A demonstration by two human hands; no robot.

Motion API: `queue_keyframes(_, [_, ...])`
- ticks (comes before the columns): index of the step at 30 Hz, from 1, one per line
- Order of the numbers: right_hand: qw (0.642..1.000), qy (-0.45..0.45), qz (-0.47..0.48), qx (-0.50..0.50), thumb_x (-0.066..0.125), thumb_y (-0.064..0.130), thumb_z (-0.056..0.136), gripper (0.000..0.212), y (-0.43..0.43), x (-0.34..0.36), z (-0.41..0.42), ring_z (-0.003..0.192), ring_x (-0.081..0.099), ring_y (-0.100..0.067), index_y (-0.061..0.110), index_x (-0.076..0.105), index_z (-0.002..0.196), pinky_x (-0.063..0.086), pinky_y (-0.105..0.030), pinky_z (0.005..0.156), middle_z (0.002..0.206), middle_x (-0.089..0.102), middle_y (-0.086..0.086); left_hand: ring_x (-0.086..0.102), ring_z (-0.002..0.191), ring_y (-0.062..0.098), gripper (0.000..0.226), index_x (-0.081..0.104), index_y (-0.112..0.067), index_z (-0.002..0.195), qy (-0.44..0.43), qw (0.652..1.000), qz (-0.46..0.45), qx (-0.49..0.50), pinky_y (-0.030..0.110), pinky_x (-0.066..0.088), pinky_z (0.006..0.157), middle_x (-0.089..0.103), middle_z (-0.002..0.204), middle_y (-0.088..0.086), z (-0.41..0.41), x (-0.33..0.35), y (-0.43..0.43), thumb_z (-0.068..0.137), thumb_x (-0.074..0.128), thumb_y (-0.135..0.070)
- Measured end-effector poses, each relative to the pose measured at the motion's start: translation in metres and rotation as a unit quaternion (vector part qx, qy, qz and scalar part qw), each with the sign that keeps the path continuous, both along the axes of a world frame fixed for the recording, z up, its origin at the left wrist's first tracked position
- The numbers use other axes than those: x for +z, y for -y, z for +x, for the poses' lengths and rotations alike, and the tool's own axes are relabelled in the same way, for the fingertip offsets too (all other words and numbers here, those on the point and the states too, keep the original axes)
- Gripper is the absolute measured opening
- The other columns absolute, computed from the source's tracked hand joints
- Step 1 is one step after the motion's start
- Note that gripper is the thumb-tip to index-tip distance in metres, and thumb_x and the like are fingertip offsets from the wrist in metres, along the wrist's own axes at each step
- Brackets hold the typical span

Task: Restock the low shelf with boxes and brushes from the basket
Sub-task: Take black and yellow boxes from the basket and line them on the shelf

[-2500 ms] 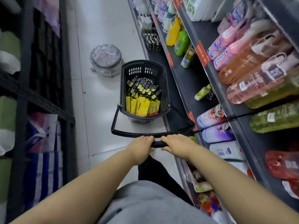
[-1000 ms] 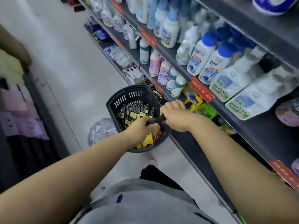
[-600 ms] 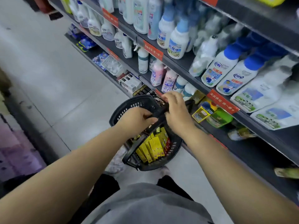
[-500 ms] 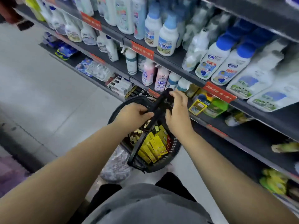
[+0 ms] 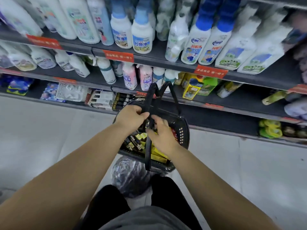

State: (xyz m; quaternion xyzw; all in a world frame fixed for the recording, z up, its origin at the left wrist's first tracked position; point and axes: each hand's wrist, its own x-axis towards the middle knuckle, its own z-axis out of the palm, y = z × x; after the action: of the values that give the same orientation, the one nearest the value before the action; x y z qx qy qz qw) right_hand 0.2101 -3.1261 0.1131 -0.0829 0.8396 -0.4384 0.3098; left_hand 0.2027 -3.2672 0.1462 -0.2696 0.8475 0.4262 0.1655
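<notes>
A black plastic basket (image 5: 183,135) hangs in front of me over the floor, close to the shelf unit. Inside it lie yellow boxes (image 5: 157,156) and black-and-yellow brush packs (image 5: 135,143). Its black handle (image 5: 153,92) stands upright above the rim. My left hand (image 5: 131,118) grips the handle from the left. My right hand (image 5: 160,132) is over the basket with its fingers curled round the handle just below. The low shelf (image 5: 216,116) runs behind the basket, dark and bare at that spot, with black boxes (image 5: 123,97) on it to the left.
A foil-covered round object (image 5: 131,175) stands on the tiled floor under the basket, between my legs. Higher shelves carry white detergent bottles (image 5: 142,37), pink bottles (image 5: 129,78) and a yellow pack (image 5: 192,87). White boxes (image 5: 101,98) sit left of the black ones.
My view has swung round to face the shelves. The basket has come in front of the low shelf, and its handle has swung upright with both hands still on it.
</notes>
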Motion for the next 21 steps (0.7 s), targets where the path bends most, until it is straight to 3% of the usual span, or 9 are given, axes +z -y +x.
queue_keyframes(2, [1.0,0.019,-0.012,0.0,0.054,0.029,0.093,0.062,0.004,-0.005,-0.012,0.131,0.038,-0.025,0.02,0.025,0.147,0.031,-0.032,0.11,0.14,0.031,-0.01,0.066,0.077,0.028,0.02,0.06,-0.025,0.069,0.005,1.0,-0.005,0.005,0.037,0.056,0.073,0.065,0.07,0.001,-0.003,-0.004,0.001,0.087,0.062,-0.032])
queue_keyframes(6, [0.999,0.034,0.011,0.037,0.058,0.032,0.091,0.068,0.024,-0.018,-0.016,0.135,0.032,-0.021,0.019,0.023,0.149,0.025,-0.019,0.102,0.148,0.027,-0.006,0.066,0.091,0.032,0.02,0.066,-0.006,0.102,0.05,0.992,0.099,0.06,0.046,0.056,0.081,0.067,0.099,0.017,0.004,-0.015,0.03,0.089,0.062,-0.022])
queue_keyframes(9, [0.999,0.038,0.015,0.024,0.058,0.021,0.091,0.066,0.054,-0.036,-0.006,0.138,0.027,-0.021,0.011,0.025,0.147,0.017,-0.013,0.103,0.15,0.026,-0.008,0.065,0.095,0.035,0.02,0.064,-0.002,0.106,0.081,0.987,0.129,0.05,0.046,0.054,0.084,0.066,0.102,0.021,0.001,-0.03,0.061,0.09,0.06,-0.014])
queue_keyframes(12, [0.996,0.088,0.033,0.008,0.052,0.018,0.093,0.065,0.094,-0.062,-0.002,0.139,0.03,-0.021,0.015,0.021,0.149,0.024,-0.026,0.113,0.153,0.026,-0.005,0.064,0.078,0.026,0.022,0.058,0.0,0.112,0.144,0.975,0.161,0.05,0.03,0.056,0.058,0.063,0.094,0.016,-0.004,-0.06,0.109,0.092,0.057,-0.009])
queue_keyframes(14, [0.991,0.125,0.031,-0.027,0.05,0.016,0.093,0.062,0.122,-0.081,0.003,0.137,0.034,-0.022,0.019,0.022,0.149,0.029,-0.034,0.113,0.151,0.032,-0.005,0.062,0.071,0.027,0.021,0.054,0.0,0.112,0.176,0.97,0.163,0.043,0.029,0.056,0.053,0.062,0.095,0.02,-0.005,-0.088,0.145,0.092,0.057,-0.007])
queue_keyframes(19, [0.98,0.181,0.054,-0.07,0.049,0.018,0.095,0.058,0.165,-0.13,0.01,0.137,0.031,-0.022,0.019,0.023,0.148,0.025,-0.031,0.112,0.151,0.029,-0.002,0.062,0.08,0.035,0.017,0.047,-0.001,0.106,0.214,0.97,0.112,-0.019,0.049,0.054,0.078,0.063,0.093,0.028,-0.009,-0.165,0.202,0.091,0.056,-0.004])
queue_keyframes(21, [0.976,0.192,0.063,-0.085,0.048,0.017,0.095,0.056,0.168,-0.148,0.004,0.122,0.041,-0.017,0.018,0.026,0.146,0.033,-0.035,0.106,0.131,0.042,0.004,0.063,0.084,0.04,0.023,0.051,0.003,0.11,0.221,0.97,0.088,-0.042,0.053,0.052,0.083,0.063,0.095,0.029,-0.008,-0.196,0.216,0.09,0.059,-0.005])
